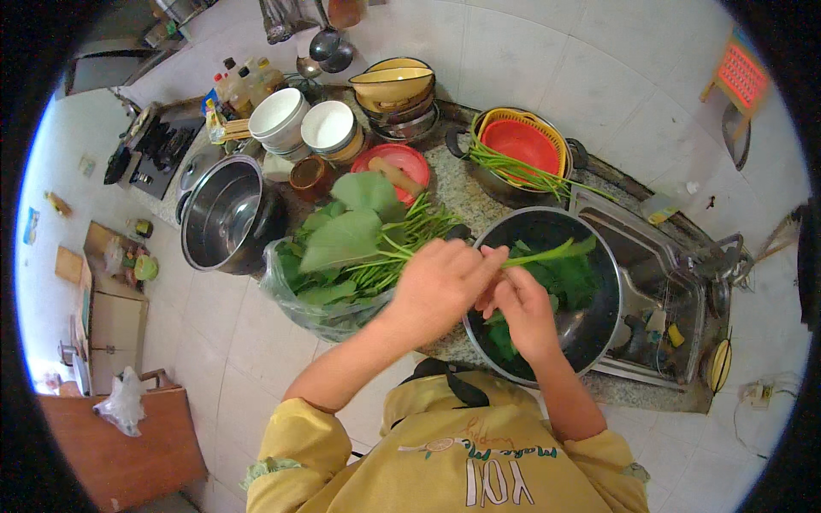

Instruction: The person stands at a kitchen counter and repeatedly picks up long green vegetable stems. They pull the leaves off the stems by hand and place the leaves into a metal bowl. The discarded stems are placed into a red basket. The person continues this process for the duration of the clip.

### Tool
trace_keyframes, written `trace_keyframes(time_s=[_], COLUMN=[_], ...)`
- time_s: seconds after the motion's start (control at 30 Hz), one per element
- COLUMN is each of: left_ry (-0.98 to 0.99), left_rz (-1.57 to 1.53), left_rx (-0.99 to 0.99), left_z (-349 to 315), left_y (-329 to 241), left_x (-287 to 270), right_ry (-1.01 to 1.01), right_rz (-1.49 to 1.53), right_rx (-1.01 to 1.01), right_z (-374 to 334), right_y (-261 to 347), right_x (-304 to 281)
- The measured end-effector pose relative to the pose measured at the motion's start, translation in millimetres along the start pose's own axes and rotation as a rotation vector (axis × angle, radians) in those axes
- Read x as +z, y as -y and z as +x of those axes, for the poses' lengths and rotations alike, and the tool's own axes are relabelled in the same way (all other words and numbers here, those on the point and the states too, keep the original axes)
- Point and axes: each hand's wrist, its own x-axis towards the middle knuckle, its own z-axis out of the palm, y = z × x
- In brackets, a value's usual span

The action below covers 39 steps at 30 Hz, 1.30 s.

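Note:
Both my hands meet over the left rim of a dark round pot (599, 342) that has torn green leaves (564, 282) inside. My left hand (440, 282) is closed around a leafy green stem (552, 254); its thin end sticks out to the right over the pot. Large leaves (342, 242) spread on the other side of that hand, and whether they belong to the same stem I cannot tell. The fingers of my right hand (523, 312) pinch at the stem close beside the left fingers. Under my left forearm, a clear plastic bag (295, 299) holds more leafy stems (419, 224).
A deep metal pot (192, 227) stands at left. Behind are white bowls (278, 115), a brown jar (312, 177) and a red plate (412, 158). A red basket (522, 145) with peeled stems (492, 162) sits back right, beside the sink (624, 224). Ladles (325, 43) hang above.

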Motion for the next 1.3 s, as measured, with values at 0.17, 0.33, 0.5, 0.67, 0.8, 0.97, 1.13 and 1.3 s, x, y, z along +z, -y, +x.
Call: trace_keyframes(time_s=[0.17, 0.33, 0.5, 0.67, 0.8, 0.97, 1.13, 1.3], left_ry=[0.036, 0.227, 0.275, 0.387, 0.408, 0.363, 0.276, 0.316], left_rz=[-0.187, -0.349, -0.532, -1.012, -1.151, -1.072, -1.334, -1.5], left_rx=[-0.029, -0.303, -0.17, -0.245, -0.351, -0.45, -0.502, -0.615], left_z=[2, 8, 3, 4, 1, 14, 20, 16], left_y=[-20, -26, -5, -14, -15, -26, -33, -38], left_x=[27, 29, 34, 50, 56, 48, 47, 61], right_ry=[-0.289, -0.373, -0.351, -0.43, -0.43, -0.472, -0.565, -0.539], right_rz=[0.205, 0.107, 0.063, 0.122, 0.206, 0.087, -0.084, 0.072], right_rx=[-0.013, -0.142, -0.289, -0.362, -0.404, -0.404, -0.335, -0.412], right_z=[-4, -20, -41, -53, -63, -74, -85, -88], right_y=[2, 23, 33, 33, 39, 44, 48, 43], right_x=[-7, -40, -80, -98, -118, -126, -131, -139])
